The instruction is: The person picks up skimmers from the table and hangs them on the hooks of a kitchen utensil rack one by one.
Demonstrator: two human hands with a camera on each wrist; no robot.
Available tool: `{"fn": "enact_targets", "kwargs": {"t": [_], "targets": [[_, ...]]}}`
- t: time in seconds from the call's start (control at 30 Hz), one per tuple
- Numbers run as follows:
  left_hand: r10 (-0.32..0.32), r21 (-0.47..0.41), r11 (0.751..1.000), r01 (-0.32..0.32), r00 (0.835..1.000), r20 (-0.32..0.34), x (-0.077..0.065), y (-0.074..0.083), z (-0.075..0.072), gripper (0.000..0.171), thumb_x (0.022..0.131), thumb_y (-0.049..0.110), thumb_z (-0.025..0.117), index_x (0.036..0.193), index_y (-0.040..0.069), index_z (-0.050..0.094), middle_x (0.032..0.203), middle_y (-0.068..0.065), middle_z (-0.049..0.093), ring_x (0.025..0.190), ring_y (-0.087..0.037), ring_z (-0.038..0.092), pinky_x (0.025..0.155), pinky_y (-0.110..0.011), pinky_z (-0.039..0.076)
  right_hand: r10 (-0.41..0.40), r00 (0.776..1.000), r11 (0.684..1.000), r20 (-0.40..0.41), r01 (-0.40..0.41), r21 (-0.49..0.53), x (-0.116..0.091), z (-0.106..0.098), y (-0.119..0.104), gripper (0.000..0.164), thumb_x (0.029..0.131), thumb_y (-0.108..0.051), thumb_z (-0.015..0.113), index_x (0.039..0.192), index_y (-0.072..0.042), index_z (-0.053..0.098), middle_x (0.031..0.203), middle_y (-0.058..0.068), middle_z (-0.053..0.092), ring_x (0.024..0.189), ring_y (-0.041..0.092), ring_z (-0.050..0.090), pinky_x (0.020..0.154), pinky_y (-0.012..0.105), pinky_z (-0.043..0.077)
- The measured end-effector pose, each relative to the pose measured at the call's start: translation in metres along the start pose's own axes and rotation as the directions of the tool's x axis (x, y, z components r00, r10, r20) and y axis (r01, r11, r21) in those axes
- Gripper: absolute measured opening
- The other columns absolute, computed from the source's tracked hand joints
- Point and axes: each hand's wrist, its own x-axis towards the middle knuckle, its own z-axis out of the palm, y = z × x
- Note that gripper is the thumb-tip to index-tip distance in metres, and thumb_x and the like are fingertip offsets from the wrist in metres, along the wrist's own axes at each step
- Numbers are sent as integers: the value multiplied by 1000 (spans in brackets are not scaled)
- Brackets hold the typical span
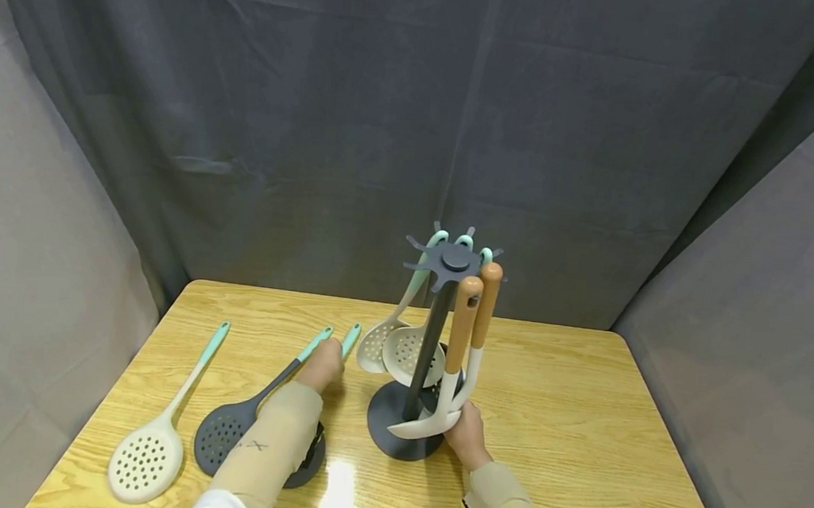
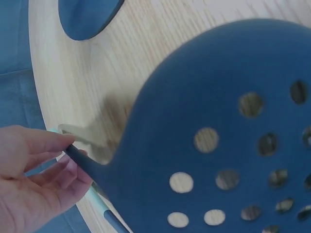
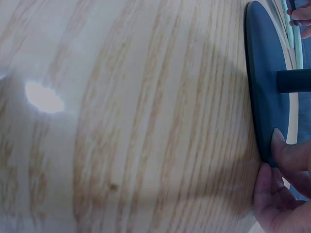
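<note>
My left hand (image 1: pixel 322 365) pinches a dark grey skimmer (image 2: pixel 160 131) by its thin neck. The skimmer's round perforated head looms close in the left wrist view, and its mint handle tip pokes out beyond my hand in the head view. With thumb and fingers, my right hand (image 3: pixel 286 187) grips the edge of the round base (image 3: pixel 266 73) of a dark utensil stand (image 1: pixel 433 328). From the stand's hooks hang pale perforated utensils (image 1: pixel 374 347) with mint handles, plus two white utensils (image 1: pixel 445 392) with wooden-coloured handles.
Left of my left hand, another dark grey skimmer (image 1: pixel 251 409) with a mint handle lies on the wooden table (image 1: pixel 566 426). A cream skimmer (image 1: pixel 163 418) lies farther left. Grey curtains (image 1: pixel 316 135) hang behind and beside the table.
</note>
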Motion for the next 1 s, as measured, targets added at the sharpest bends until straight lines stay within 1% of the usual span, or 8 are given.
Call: {"fn": "enact_targets", "kwargs": {"t": [0.1,0.23,0.33,0.4,0.57,0.8,0.9,1.0], "targets": [[10,9,1000,-10,1000,-21,1,-2,-1,6,76,-6,63,80,-4,60,74,-12,59,67,-22,55,60,-31,53,2,1000,1000,-2,-2,6,0,0,0,13,69,1,61,81,2,58,73,16,60,64,25,55,52,41,46],[20,-15,1000,-20,999,-47,1,-4,-6,6,76,-4,65,77,-3,60,72,-10,58,66,-22,54,60,-31,52,9,1000,1000,-1,-9,11,0,1,0,10,70,0,60,80,2,58,72,16,60,63,23,53,51,39,46],[25,-52,998,-28,998,-51,1,-4,-10,7,78,-5,64,84,-6,63,75,-11,57,66,-21,53,57,-29,50,19,1000,1000,-2,-19,9,0,1,0,9,71,0,59,80,1,58,72,14,59,63,21,51,51,37,45],[32,-66,997,-36,998,-59,1,-3,-13,13,79,-7,60,91,-7,65,78,-13,58,66,-21,53,55,-27,50,18,1000,1000,-5,-18,9,0,1,1,9,71,0,59,80,1,58,71,14,59,62,21,50,51,37,45],[20,-162,986,-33,996,-84,-1,-1,-20,29,79,-9,57,108,-9,63,96,-21,63,71,-23,58,57,-25,53,-4,1000,1000,-14,4,13,0,1,0,11,70,0,60,80,1,58,72,15,59,64,23,53,51,39,46],[43,-254,964,-81,988,-152,-7,5,-32,35,75,-12,56,110,-10,61,103,-27,61,74,-29,63,57,-28,56,-14,1000,1000,-8,14,14,0,-2,-2,12,69,0,62,81,2,58,73,16,60,65,26,56,52,41,47],[38,-298,951,-84,987,-156,-8,7,-36,40,76,-12,55,116,-10,57,103,-27,61,71,-27,64,55,-27,56,-13,1000,1000,-3,13,13,0,-2,-2,13,70,0,61,82,2,58,73,17,60,66,25,56,53,40,47],[39,-335,938,-93,986,-164,-11,9,-42,42,76,-12,54,118,-10,55,98,-27,63,65,-25,64,53,-25,56,-6,1000,1000,-2,6,12,0,-2,-2,12,71,0,61,82,2,58,73,17,60,66,25,56,53,40,47]]}}
